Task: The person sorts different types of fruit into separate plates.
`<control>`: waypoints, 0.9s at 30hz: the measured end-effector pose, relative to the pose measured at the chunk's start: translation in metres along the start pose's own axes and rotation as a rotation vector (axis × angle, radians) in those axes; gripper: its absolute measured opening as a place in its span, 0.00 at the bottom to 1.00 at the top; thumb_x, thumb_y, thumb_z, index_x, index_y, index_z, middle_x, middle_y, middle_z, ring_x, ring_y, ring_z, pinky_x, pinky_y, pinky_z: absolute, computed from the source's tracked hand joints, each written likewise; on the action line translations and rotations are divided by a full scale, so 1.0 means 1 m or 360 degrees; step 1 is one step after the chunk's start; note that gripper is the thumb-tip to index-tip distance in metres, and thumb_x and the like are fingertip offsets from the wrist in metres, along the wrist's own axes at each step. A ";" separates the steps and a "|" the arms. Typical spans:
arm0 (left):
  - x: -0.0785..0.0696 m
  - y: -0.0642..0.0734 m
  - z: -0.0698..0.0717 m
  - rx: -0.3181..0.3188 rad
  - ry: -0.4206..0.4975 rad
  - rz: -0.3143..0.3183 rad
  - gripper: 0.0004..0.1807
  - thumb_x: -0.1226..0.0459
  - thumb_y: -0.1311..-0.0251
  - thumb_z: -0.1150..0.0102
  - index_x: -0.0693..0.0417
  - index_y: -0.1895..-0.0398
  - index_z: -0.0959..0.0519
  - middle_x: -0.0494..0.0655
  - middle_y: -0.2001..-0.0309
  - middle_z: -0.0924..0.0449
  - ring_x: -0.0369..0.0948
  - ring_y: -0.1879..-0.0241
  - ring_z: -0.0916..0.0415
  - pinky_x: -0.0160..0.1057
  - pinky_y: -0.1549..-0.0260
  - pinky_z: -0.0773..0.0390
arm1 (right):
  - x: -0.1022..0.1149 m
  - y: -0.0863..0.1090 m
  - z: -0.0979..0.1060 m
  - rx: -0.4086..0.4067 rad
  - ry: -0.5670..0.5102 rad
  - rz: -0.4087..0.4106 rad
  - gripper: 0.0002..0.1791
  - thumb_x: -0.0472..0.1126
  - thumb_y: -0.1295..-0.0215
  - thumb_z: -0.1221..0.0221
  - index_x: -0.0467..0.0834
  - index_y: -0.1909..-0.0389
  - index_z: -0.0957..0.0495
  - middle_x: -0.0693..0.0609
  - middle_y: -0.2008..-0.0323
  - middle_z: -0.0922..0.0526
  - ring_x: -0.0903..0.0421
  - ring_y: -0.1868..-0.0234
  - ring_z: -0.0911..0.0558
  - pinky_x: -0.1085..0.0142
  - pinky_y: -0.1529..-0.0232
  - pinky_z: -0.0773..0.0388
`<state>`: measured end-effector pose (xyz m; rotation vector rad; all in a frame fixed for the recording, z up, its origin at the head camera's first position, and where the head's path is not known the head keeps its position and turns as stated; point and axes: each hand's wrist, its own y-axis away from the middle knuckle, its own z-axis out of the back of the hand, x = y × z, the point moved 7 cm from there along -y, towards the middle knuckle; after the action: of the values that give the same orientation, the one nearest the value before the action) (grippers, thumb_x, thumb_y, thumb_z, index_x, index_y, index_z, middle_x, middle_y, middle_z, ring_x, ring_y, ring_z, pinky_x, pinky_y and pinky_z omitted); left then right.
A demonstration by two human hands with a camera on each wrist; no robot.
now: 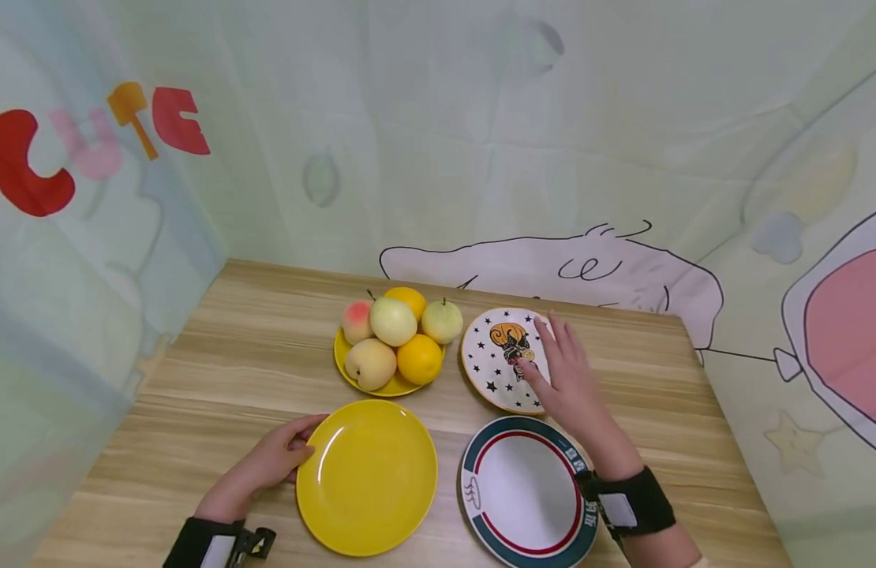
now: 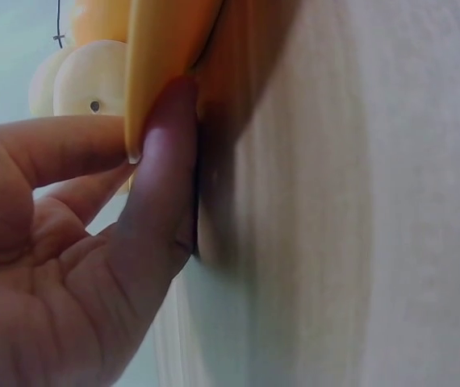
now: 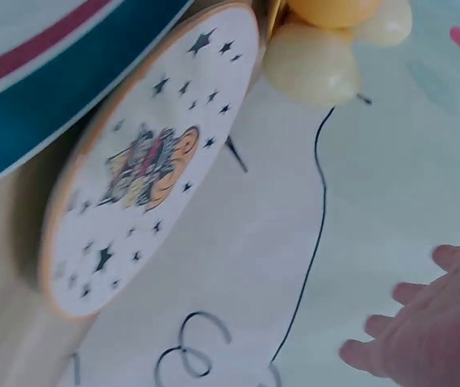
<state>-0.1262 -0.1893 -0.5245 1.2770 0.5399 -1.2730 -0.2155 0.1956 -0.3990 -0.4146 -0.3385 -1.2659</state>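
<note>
An empty yellow plate (image 1: 367, 481) lies at the front of the table. My left hand (image 1: 276, 456) pinches its left rim, and the left wrist view shows the plate's edge (image 2: 153, 56) between the thumb and fingers. Over the right side of a round white plate with black stars (image 1: 489, 359) and an orange and black drawing, my right hand (image 1: 571, 386) is spread with straight fingers. In the right wrist view that hand (image 3: 440, 322) stands apart from the star plate (image 3: 157, 153) and holds nothing.
Behind the yellow plate, a smaller yellow dish (image 1: 349, 377) is heaped with several fruits, a pale green one (image 1: 393, 321) on top. A white plate with a dark green rim (image 1: 526, 493) lies under my right forearm. A printed cloth (image 1: 438, 158) hangs behind the wooden table (image 1: 218, 363).
</note>
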 end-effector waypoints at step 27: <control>0.005 -0.001 -0.001 0.0063 0.0113 -0.0006 0.26 0.70 0.35 0.50 0.61 0.33 0.37 0.57 0.53 0.26 0.43 0.65 0.25 0.43 0.73 0.18 | 0.155 -0.092 -0.062 0.0065 -0.0041 0.0474 0.48 0.75 0.41 0.59 0.64 0.26 0.68 0.60 0.26 0.78 0.55 0.27 0.78 0.38 0.32 0.69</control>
<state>-0.1258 -0.1902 -0.5294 1.3591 0.5703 -1.2503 -0.2616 0.0128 -0.3706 -0.4296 -0.3114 -0.9625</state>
